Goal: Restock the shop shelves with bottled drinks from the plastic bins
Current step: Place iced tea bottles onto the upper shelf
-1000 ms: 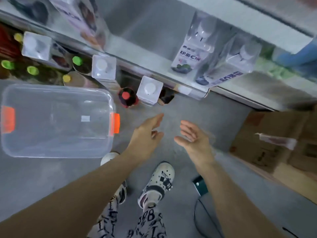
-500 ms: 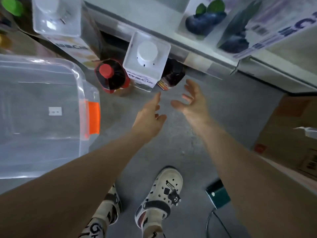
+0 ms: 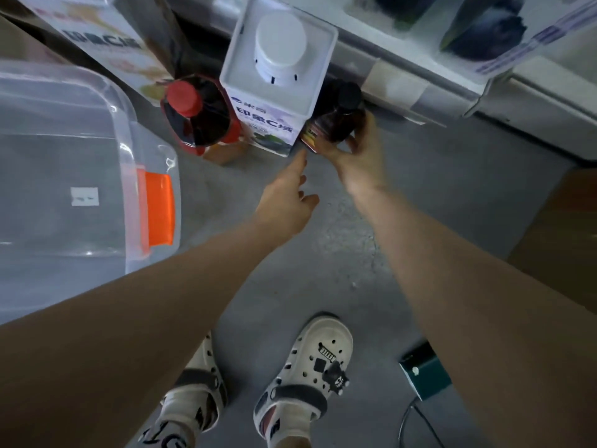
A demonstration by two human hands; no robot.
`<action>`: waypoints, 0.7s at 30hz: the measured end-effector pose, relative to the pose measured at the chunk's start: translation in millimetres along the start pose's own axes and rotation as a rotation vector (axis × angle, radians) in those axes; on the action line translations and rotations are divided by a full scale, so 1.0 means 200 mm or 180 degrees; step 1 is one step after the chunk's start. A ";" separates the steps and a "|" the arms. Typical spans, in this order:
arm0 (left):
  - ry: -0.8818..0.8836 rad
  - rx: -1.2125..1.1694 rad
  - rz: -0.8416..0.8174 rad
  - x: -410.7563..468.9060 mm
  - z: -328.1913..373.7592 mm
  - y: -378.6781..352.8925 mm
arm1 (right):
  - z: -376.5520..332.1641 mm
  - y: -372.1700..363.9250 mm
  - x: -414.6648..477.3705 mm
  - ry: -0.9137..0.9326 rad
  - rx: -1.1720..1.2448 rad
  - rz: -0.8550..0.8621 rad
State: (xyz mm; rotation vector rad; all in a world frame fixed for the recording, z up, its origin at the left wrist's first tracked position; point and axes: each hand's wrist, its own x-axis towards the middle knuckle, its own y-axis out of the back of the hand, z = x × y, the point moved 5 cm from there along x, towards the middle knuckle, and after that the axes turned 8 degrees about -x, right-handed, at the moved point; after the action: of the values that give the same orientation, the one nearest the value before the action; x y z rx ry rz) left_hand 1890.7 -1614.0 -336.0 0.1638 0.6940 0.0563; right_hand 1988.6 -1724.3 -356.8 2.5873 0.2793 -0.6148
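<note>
A: Starting leftmost, what stands on the floor (image 3: 323,273)?
B: A clear plastic bin with an orange latch (image 3: 127,147); beside it a dark red-capped plastic bottle (image 3: 197,118) and a square white bottle with a round white cap (image 3: 274,105), likely staged there for shelving.
A: And the hands?
B: The left hand (image 3: 287,203) holds nothing, forefinger stretched toward the white bottle's base. The right hand (image 3: 360,155) curls round a brown black-capped bottle (image 3: 342,119) under the grey shelf lip (image 3: 403,82), apparently to lift it.
</note>
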 end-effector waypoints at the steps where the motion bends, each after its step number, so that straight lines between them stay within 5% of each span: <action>1: -0.0003 0.0020 -0.0006 0.01 0.00 0.00 | 0.01 0.00 -0.01 -0.0020 -0.0024 -0.0070; 9: 0.0275 0.0149 -0.0125 -0.01 -0.08 -0.02 | 0.10 0.08 -0.27 -0.0551 0.0125 -0.0615; 14: 0.0573 -0.0186 -0.0700 -0.17 -0.10 -0.07 | 0.19 0.12 -0.49 -0.1435 0.0339 -0.0883; 21: 0.0955 -0.0470 -0.1343 -0.49 -0.08 -0.05 | 0.14 0.21 -0.80 -0.1788 0.0511 -0.1090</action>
State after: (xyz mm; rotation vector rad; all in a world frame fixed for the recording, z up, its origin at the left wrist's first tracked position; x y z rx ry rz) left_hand 1805.8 -1633.0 -287.5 -0.1383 1.0081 -0.2768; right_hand 1850.8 -1788.1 -287.9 2.3973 0.4998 -1.4989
